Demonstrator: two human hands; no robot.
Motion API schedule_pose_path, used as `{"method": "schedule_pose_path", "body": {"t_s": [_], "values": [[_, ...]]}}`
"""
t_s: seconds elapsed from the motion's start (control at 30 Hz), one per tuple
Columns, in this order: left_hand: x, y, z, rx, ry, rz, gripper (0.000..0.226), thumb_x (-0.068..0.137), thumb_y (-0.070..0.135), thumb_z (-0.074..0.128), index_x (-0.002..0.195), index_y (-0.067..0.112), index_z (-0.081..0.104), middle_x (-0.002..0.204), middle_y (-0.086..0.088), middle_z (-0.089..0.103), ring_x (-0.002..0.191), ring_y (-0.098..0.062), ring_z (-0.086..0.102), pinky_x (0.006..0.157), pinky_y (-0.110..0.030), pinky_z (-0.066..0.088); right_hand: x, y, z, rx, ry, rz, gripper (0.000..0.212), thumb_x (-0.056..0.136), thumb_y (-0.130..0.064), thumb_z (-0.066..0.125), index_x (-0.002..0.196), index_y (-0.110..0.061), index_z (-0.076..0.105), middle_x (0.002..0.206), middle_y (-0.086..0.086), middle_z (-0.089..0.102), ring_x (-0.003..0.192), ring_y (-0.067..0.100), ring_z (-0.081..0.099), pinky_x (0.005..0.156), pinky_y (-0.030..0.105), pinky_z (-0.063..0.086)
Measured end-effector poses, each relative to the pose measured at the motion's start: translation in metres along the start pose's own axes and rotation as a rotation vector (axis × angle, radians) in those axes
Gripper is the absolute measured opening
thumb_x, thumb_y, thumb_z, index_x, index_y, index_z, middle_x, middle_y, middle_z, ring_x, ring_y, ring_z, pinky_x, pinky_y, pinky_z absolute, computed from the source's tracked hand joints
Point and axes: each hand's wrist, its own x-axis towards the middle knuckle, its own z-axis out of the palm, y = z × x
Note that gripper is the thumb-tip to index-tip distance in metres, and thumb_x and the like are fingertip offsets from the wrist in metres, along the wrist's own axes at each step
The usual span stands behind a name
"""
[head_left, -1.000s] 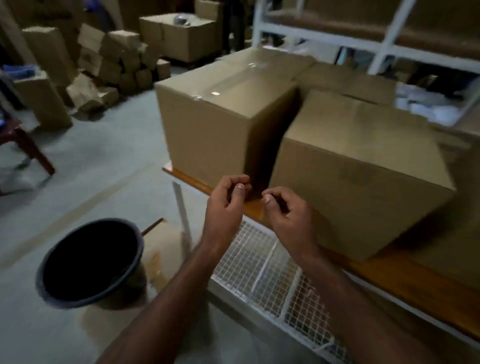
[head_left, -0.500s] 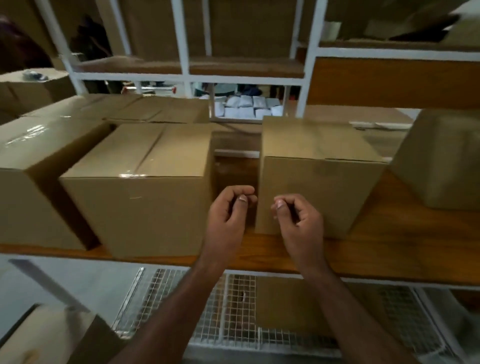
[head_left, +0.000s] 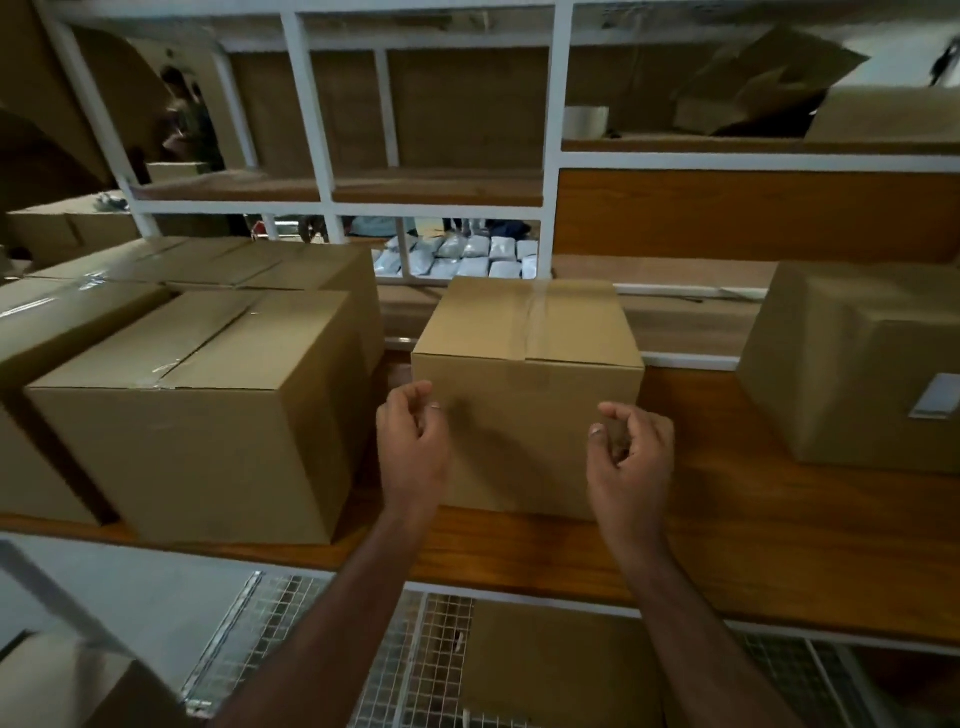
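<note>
A storeroom of white metal racking (head_left: 550, 156), with a wooden shelf (head_left: 727, 545) running across in front of the person. The taped box (head_left: 524, 332) stands upright near the middle of that shelf, a strip of clear tape along its closed top flaps.

Left of the taped box sits a bigger carton (head_left: 197, 415), just beside it with a narrow dark gap between (more cartons are packed behind and beyond that one). It crowds the taped box's left side. Right of the taped box, well apart, is another carton (head_left: 841, 364) with a pale label on its near face. Behind the taped box, seen through the rack, white packets (head_left: 467, 257) lie in rows. Below it, under the shelf edge, there is wire mesh (head_left: 260, 623) and a flat brown carton (head_left: 545, 660).

Both bare arms reach up over the shelf edge. The left hand (head_left: 413, 447) is at the taped box's left front corner, fingers half curled and thumb close to the forefinger. Its grip holds nothing, and I cannot tell if the fingertips touch the cardboard. The right hand (head_left: 631, 457) is in front of the right part of the near face. Its fingers are loosely bent with a clear gap to the thumb, so the grip is half spread and empty.
</note>
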Motion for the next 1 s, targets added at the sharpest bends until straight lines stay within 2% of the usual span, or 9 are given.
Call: {"method": "schedule_pose_path", "body": {"t_s": [0.1,0.17,0.27,0.4,0.5,0.67,0.8,0.93,1.0], "values": [[0.004,-0.006,0.003,0.091,0.047,-0.042,0.028,0.102,0.018,0.052,0.13,0.019,0.05,0.128,-0.001,0.042,0.102,-0.011,0.054,0.089,-0.031,0.054,0.003,0.009,0.0,-0.095,0.024,0.021,0.029,0.088,-0.01,0.07,0.117,-0.013,0.067,0.125,0.014,0.049,0.106,0.02,0.049,0.076,-0.003,0.037],[0.007,-0.009,0.005,0.12,0.029,-0.063,0.033,0.101,0.02,0.055,0.133,0.018,0.047,0.127,0.002,0.039,0.112,-0.016,0.053,0.097,-0.037,0.053,0.0,0.014,0.002,-0.128,0.015,0.037,0.031,0.088,-0.012,0.072,0.118,-0.014,0.066,0.134,0.015,0.044,0.119,0.023,0.042,0.074,-0.002,0.033],[0.01,-0.014,0.008,0.115,0.011,-0.077,0.038,0.099,0.018,0.057,0.135,0.019,0.045,0.127,0.003,0.042,0.116,-0.015,0.051,0.097,-0.031,0.05,-0.001,0.021,0.007,-0.122,-0.031,0.092,0.033,0.089,-0.014,0.071,0.121,-0.018,0.064,0.145,0.012,0.037,0.129,0.026,0.042,0.078,0.008,0.033],[0.011,-0.021,0.014,0.091,-0.025,-0.088,0.045,0.099,0.016,0.059,0.14,0.019,0.042,0.133,0.001,0.044,0.116,-0.013,0.052,0.096,-0.029,0.049,-0.002,0.027,0.008,-0.083,-0.081,0.079,0.034,0.09,-0.012,0.069,0.122,-0.017,0.062,0.145,0.01,0.039,0.13,0.024,0.047,0.081,0.008,0.038],[0.017,-0.024,0.013,0.073,-0.017,-0.093,0.051,0.096,0.017,0.062,0.142,0.019,0.04,0.132,0.002,0.045,0.117,-0.014,0.053,0.101,-0.035,0.051,0.0,0.026,0.009,-0.094,-0.086,0.072,0.034,0.089,-0.014,0.07,0.122,-0.017,0.062,0.143,0.009,0.042,0.126,0.022,0.05,0.077,0.001,0.034],[0.027,-0.022,0.009,0.095,-0.035,-0.06,0.054,0.097,0.022,0.063,0.146,0.021,0.042,0.134,0.001,0.04,0.121,-0.016,0.049,0.106,-0.039,0.048,0.01,0.022,0.01,-0.097,-0.054,0.043,0.034,0.088,-0.014,0.07,0.121,-0.017,0.061,0.139,0.011,0.046,0.122,0.022,0.051,0.074,0.003,0.032],[0.042,-0.012,0.005,0.093,-0.04,-0.05,0.059,0.097,0.026,0.063,0.149,0.023,0.038,0.137,0.0,0.034,0.123,-0.017,0.043,0.11,-0.043,0.043,0.028,0.015,0.012,-0.073,-0.019,-0.045,0.038,0.086,-0.013,0.071,0.122,-0.013,0.059,0.132,0.011,0.053,0.12,0.024,0.051,0.081,0.015,0.041],[0.055,0.013,0.003,-0.011,-0.108,0.013,0.067,0.098,0.028,0.061,0.155,0.033,0.025,0.142,0.002,0.024,0.124,-0.016,0.039,0.099,-0.032,0.041,0.047,-0.001,0.022,-0.038,0.005,-0.118,0.038,0.085,-0.015,0.071,0.121,-0.012,0.059,0.131,0.013,0.054,0.124,0.029,0.048,0.088,0.032,0.046],[0.062,0.027,0.002,-0.068,-0.128,0.028,0.07,0.099,0.03,0.06,0.156,0.034,0.021,0.144,0.003,0.022,0.125,-0.018,0.04,0.1,-0.034,0.045,0.056,-0.011,0.028,-0.016,0.037,-0.124,0.037,0.085,-0.017,0.071,0.12,-0.012,0.059,0.129,0.012,0.054,0.123,0.03,0.048,0.088,0.039,0.05]]}}
